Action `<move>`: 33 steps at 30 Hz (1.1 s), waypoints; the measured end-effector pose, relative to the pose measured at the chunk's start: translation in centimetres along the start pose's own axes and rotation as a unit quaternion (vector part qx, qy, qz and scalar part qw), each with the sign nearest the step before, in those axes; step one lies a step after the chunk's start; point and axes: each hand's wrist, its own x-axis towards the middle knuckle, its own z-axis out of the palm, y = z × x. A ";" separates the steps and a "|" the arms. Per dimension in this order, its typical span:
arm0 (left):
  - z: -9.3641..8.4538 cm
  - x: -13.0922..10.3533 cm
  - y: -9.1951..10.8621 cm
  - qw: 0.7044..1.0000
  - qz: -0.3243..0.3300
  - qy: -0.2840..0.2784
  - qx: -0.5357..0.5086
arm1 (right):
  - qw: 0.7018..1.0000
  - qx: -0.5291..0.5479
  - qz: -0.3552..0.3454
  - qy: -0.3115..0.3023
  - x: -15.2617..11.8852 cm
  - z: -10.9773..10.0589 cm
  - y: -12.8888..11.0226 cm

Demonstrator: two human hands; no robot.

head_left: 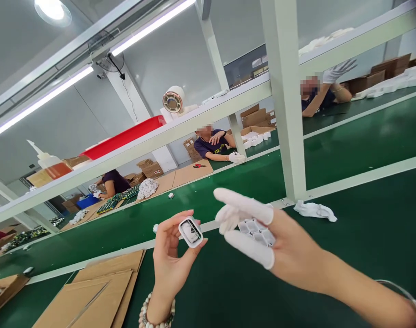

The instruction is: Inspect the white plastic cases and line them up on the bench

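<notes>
Between thumb and fingers, my left hand point(172, 255) holds up a small white housing point(190, 232), its open face showing a dark part and something white inside. To the right, my right hand point(265, 237) has white finger covers on its fingers, which are spread apart. It touches nothing that I can see. Several small white housings point(251, 226) sit in rows on the green table behind it, partly hidden by its fingers. A beaded bracelet is on my left wrist.
Flattened cardboard point(91, 296) lies at the lower left. A white upright post point(286, 105) and a shelf with a red tray point(125, 136) stand ahead. A white cloth item point(315, 210) lies by the post. Several people sit across the green belt point(125, 221).
</notes>
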 end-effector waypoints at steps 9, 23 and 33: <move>2.5 0.6 -1.1 1.000 0.014 -0.016 0.012 | 0.975 -0.184 -0.086 0.092 -0.3 -4.6 -2.6; 3.7 0.3 0.7 0.993 0.073 0.004 0.092 | 0.919 -0.347 -0.186 -0.011 0.2 -0.8 1.5; 3.3 0.1 0.5 0.997 0.035 -0.012 0.061 | 0.931 -0.297 -0.211 0.028 0.2 0.4 2.5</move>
